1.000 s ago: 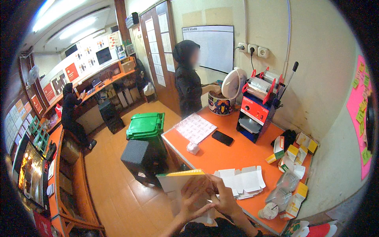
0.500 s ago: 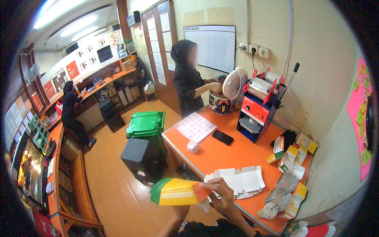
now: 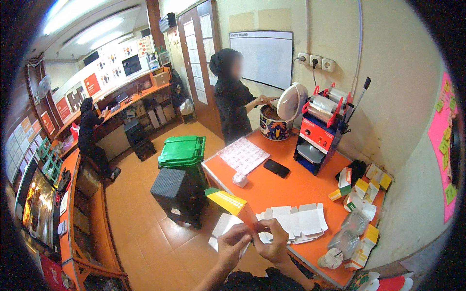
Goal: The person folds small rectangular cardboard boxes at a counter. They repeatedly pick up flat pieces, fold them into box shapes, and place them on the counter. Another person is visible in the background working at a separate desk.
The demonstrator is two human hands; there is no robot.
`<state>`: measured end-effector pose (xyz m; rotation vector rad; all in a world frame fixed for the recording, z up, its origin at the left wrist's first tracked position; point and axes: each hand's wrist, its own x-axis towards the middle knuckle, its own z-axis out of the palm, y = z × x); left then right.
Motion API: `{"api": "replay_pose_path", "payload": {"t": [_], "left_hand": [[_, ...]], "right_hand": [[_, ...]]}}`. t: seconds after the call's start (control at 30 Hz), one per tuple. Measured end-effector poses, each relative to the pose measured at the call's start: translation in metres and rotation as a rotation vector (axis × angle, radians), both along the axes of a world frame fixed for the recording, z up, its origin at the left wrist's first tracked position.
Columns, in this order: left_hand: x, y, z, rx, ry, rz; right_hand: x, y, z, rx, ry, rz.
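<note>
Between my two hands is a yellow, green and orange cardboard box, partly folded, its white inner side turned toward me. My left hand pinches its near edge at the left. Close beside it, my right hand grips the orange end with bent fingers. The fingertips nearly meet, and the exact fold between them is hidden. Just beyond my right hand, a stack of flat white carton blanks lies on the orange table.
Folded boxes, clear plastic containers and a lidded cup line the table's right. Farther back stand a red-blue sealing machine, a phone and a patterned tub, where a co-worker reaches. A green bin is left.
My left hand has come up to the box beside my right. The box has turned from lying broadside to pointing away, showing its white inside. The co-worker's hand has lifted to the tub's rim.
</note>
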<state>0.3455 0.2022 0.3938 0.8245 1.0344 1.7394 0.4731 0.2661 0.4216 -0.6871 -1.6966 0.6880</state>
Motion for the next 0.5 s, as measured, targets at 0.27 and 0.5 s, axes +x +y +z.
{"api": "replay_pose_path", "payload": {"t": [0.27, 0.5], "left_hand": [[-0.008, 0.009, 0.002, -0.013, 0.02, 0.083], [-0.006, 0.007, 0.002, -0.099, -0.32, 0.027]], "right_hand": [[-0.004, 0.004, 0.001, 0.285, -0.051, -0.081], [0.008, 0.01, 0.005, 0.003, -0.033, 0.17]]}}
